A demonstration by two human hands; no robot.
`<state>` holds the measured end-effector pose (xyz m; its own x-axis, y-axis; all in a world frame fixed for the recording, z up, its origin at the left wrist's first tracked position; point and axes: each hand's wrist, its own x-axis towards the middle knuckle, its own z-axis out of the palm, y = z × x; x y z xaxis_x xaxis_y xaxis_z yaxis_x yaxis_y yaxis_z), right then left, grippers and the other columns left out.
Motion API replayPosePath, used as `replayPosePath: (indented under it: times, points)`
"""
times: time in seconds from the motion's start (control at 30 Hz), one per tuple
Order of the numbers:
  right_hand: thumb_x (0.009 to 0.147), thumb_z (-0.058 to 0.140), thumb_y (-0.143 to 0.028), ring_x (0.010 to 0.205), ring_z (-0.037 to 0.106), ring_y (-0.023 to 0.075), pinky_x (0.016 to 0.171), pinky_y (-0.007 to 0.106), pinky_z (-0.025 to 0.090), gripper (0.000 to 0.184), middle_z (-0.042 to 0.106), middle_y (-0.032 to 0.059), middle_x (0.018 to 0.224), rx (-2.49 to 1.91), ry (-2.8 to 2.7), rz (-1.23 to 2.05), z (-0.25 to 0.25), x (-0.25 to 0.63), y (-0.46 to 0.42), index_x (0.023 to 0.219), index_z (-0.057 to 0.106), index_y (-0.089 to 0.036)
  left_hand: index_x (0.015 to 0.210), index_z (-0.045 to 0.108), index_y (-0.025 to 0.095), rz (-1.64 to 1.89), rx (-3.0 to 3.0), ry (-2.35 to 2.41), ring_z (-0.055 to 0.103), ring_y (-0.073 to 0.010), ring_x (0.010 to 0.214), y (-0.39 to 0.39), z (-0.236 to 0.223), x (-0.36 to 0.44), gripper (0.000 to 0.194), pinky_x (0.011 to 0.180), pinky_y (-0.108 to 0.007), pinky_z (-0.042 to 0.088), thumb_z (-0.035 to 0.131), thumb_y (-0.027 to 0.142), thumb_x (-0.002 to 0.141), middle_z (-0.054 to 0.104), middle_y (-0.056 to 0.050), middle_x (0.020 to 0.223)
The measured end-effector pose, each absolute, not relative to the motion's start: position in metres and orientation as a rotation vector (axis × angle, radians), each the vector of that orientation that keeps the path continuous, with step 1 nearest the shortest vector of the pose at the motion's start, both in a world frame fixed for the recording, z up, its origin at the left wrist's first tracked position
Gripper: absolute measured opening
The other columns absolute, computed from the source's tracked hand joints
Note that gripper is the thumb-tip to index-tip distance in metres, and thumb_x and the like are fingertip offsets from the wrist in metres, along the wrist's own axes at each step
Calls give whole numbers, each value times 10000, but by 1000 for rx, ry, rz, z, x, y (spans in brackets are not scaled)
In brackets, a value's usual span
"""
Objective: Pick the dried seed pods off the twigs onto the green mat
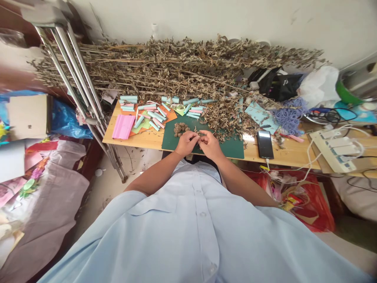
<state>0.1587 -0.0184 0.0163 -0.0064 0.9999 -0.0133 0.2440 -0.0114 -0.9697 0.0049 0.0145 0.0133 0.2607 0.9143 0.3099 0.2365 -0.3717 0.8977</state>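
Over the front of a green cutting mat (232, 149), my left hand (187, 143) and my right hand (210, 144) meet with their fingertips pinched together. Between them is a small bit of dried brown leaf (199, 137), partly hidden by the fingers. Just behind my left hand sits a small heap of rolled brown balls (180, 128). A pile of loose dried leaves (220, 120) covers the mat's back right part, beyond my right hand.
Long dried stalks (176, 67) lie along the wall. Pastel paper rolls (153, 116) and a pink paper stack (123, 126) are at left. A phone (265, 144), purple cord (290, 116) and power strip (334, 147) lie right. Metal crutches (79, 74) lean at the left.
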Motion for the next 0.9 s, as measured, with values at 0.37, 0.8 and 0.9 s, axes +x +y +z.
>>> replayPosePath:
  times: [0.37,0.8,0.9]
  points:
    - [785,647,-319,587,577,124,556,274,517,460,660,-31,771,-1414,-1315,1121,6,162,-19,1222,546,-212,805,663,176,1138,1676,1149,606,-157,815,14,9,4,221,806,-302,491,582,333,938,666,-31,822]
    - [801,655,-334,642,602,155,659,332,528,330,723,45,927,-1592,-1353,824,6,174,-11,1106,645,-208,822,674,180,1149,1715,1130,619,-159,824,15,5,4,270,825,-303,497,550,371,966,677,-40,833]
    - [797,666,-336,658,608,165,699,350,532,288,738,64,958,-1634,-1387,741,9,174,-11,1051,679,-200,844,680,179,1159,1732,1112,624,-161,845,16,4,4,226,842,-310,497,561,331,961,683,-43,856]
